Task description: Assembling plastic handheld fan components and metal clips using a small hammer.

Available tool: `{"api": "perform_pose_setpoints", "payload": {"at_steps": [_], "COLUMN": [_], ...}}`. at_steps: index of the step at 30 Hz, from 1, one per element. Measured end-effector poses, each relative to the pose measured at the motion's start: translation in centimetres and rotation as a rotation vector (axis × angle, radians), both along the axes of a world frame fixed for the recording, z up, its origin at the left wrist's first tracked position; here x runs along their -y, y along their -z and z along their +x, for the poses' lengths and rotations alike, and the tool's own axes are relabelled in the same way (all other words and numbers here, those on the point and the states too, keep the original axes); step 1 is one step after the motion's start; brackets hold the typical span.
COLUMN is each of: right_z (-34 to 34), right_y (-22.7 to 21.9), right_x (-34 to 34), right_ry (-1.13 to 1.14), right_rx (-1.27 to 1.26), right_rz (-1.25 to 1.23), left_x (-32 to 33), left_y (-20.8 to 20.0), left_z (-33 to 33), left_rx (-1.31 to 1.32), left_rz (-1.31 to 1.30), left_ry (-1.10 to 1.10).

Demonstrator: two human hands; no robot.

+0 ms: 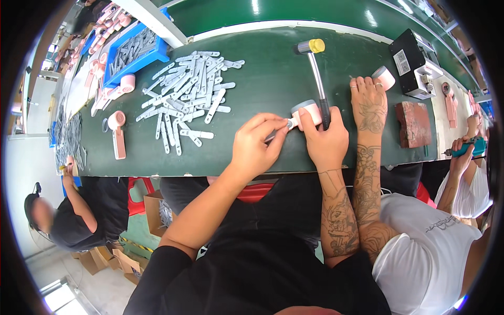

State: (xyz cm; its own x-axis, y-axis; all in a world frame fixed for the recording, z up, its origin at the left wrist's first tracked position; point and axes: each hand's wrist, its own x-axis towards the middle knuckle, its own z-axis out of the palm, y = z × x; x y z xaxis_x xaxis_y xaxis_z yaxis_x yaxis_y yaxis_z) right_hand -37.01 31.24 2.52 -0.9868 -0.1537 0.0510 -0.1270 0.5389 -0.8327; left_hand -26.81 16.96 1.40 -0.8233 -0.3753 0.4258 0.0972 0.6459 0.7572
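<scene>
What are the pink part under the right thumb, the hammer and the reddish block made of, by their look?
Pink part: probably plastic; smooth, even colour.
Hammer: shaft likely polished metal, by its bright shine; yellow face perhaps plastic, evenly coloured.
Reddish block: scuffed, patchy surface; painted metal or brick, I cannot tell.

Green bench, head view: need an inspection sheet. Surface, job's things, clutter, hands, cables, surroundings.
Surface: green bench top, loose parts on it.
Job's things: round-headed pink-and-grey part; hammer with yellow face.
Clutter: heap of grey strips, blue bin of more, red-brown block, black box device.
Hands: left hand pinching at the part's narrow end; right hand on its round head, hammer handle alongside the fingers.
Cables: nothing seen on the bench.
Surroundings: co-workers either side, nearest one's hand right of ours; cardboard boxes on floor.
</scene>
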Motion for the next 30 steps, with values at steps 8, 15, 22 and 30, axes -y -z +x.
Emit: {"api": "perform_pose_setpoints", "payload": {"at_steps": [8, 15, 22, 30], "right_z": [0.5, 5.1, 6.0, 5.6], "right_y": [-0.1, -4.2, -3.7, -3.8], "right_x": [-1.9, -9.4, -11.2, -10.9], "right_ry": [-0.120, -0.401, -0.450, -0.444], "right_rx": [0.026, 0.136, -0.120, -0.304], "right_rz": [-0.112, 0.221, 0.148, 0.229], "left_x": [0.5, 0.9, 0.6, 0.4], "left_y": [0.0, 1.5, 1.8, 2.0], "left_z": [-0.1, -0.3, -0.2, -0.5], "left_rx": [0.072, -0.098, -0.081, -0.126], "left_rz": [0.179, 0.162, 0.072, 0.110], "left_ry": [0.035, 0.064, 0.075, 0.025]}}
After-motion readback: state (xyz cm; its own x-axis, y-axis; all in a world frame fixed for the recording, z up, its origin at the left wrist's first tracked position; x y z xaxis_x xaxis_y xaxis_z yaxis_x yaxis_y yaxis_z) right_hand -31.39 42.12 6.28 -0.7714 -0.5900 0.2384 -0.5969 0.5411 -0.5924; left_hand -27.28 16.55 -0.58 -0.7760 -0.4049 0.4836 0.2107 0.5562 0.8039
